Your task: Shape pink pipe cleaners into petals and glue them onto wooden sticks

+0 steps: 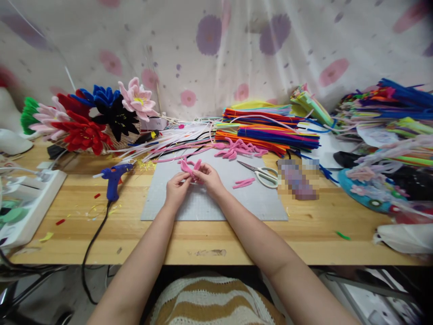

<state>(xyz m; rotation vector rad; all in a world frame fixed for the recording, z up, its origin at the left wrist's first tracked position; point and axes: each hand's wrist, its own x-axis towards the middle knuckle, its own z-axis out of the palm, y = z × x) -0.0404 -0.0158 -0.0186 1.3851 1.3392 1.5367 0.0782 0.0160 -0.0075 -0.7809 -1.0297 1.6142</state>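
Note:
Both of my hands meet over the left half of a grey cutting mat (216, 212). Between them is a pink looped pipe-cleaner piece (187, 166), its loops standing up above the fingertips. My left hand (177, 189) pinches its lower left side, and my right hand (209, 178) pinches its right side. More pink shaped pieces (237, 149) lie at the mat's back edge. Short pink strips (243, 183) rest on the mat to the right, beside scissors (265, 175) with white handles.
A blue glue gun (114, 180) with a black cord stands left of the mat, near a white power strip (37, 203). Fuzzy flowers (84, 133) fill the back left. Pipe-cleaner bundles (270, 135) lie behind the mat; a blue decorated item (365, 194) is at right.

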